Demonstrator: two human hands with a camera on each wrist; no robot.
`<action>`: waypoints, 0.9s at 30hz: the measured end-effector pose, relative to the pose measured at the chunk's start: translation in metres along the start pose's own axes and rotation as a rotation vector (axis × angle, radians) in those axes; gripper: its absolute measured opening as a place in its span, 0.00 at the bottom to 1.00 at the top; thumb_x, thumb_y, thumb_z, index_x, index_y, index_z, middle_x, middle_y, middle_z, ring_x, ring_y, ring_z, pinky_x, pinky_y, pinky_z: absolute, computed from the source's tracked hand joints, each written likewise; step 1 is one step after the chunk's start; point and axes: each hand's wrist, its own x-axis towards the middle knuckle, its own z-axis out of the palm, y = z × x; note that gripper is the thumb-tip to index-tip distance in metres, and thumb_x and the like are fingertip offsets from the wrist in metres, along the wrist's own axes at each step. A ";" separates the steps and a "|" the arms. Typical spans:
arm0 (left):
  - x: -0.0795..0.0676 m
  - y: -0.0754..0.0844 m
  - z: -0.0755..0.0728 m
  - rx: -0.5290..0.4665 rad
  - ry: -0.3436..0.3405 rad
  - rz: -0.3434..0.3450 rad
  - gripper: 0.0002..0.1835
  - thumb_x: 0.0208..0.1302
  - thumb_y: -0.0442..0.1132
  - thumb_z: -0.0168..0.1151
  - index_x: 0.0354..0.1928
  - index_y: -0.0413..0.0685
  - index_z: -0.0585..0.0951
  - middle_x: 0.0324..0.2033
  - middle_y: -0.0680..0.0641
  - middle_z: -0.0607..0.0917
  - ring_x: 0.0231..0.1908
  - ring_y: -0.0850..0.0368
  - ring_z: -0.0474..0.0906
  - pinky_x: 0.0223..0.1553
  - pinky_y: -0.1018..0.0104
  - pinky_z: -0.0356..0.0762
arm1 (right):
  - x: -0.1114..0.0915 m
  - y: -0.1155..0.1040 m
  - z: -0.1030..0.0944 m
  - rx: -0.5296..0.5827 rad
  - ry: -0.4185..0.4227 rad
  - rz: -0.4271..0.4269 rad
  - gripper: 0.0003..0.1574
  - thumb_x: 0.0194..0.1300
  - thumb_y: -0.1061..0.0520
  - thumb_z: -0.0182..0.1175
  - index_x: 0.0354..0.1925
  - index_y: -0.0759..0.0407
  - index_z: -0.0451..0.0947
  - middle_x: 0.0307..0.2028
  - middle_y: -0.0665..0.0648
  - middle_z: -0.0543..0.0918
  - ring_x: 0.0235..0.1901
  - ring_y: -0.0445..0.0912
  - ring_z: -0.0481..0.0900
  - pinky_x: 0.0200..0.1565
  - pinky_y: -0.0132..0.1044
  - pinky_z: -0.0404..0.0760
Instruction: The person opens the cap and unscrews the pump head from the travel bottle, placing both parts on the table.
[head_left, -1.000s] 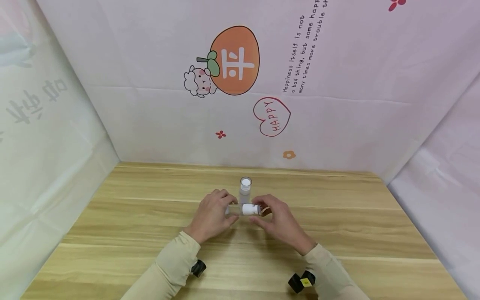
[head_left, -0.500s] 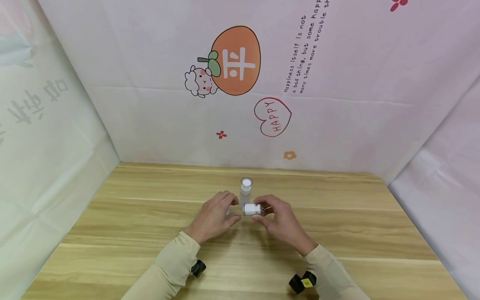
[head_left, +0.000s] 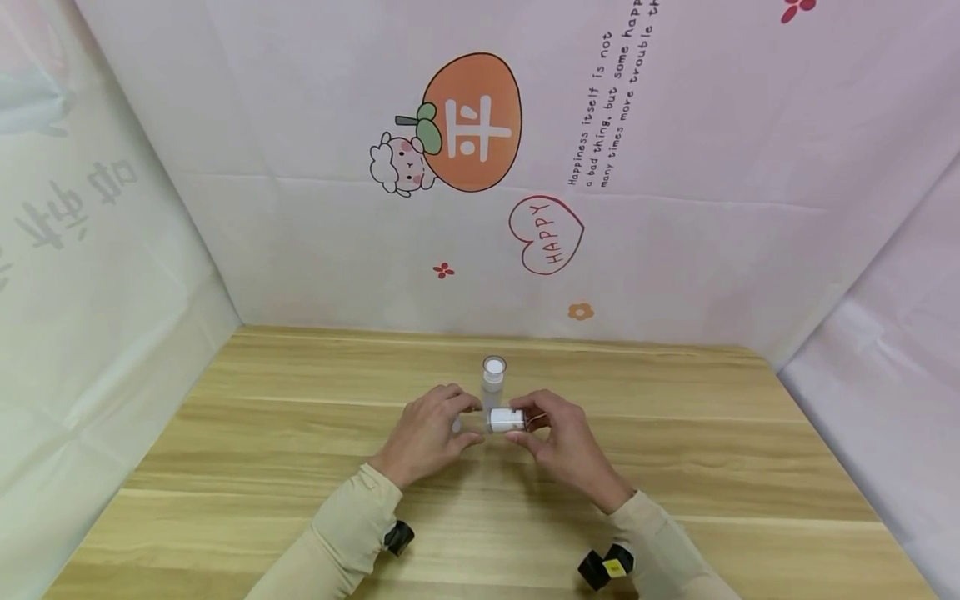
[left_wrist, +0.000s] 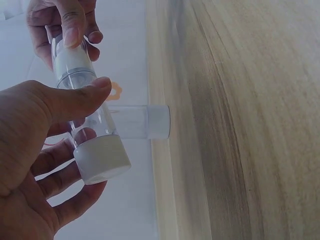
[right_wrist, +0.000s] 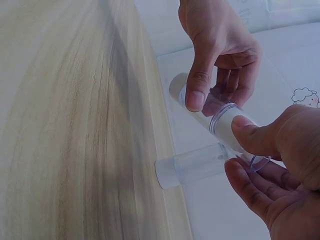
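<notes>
A clear cylindrical bottle with a white base and a white collar under a clear cap lies sideways between both hands, above the table. My left hand grips its clear body near the white base, thumb across the front and fingers behind. At the other end, my right hand pinches the capped white collar between thumb and fingers. The right fingers partly hide the cap's tip. Just behind the held bottle, a similar bottle stands upright, its lower part overlapped by the held one in the head view.
The wood-grain table meets a printed white cloth backdrop at its far edge. Cloth sides rise at left and right. Black wrist devices sit at the left sleeve and the right sleeve.
Both hands and the held bottle have shifted very slightly to the right. My left fingertips reach a little farther along the clear body. The standing bottle stays in place.
</notes>
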 end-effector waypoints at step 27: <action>0.003 -0.001 0.004 0.038 0.051 0.030 0.20 0.48 0.45 0.83 0.43 0.48 0.88 0.35 0.51 0.87 0.32 0.58 0.78 0.29 0.62 0.77 | 0.000 0.004 0.000 0.024 0.033 0.002 0.22 0.54 0.70 0.74 0.47 0.63 0.80 0.40 0.54 0.84 0.37 0.46 0.84 0.39 0.37 0.85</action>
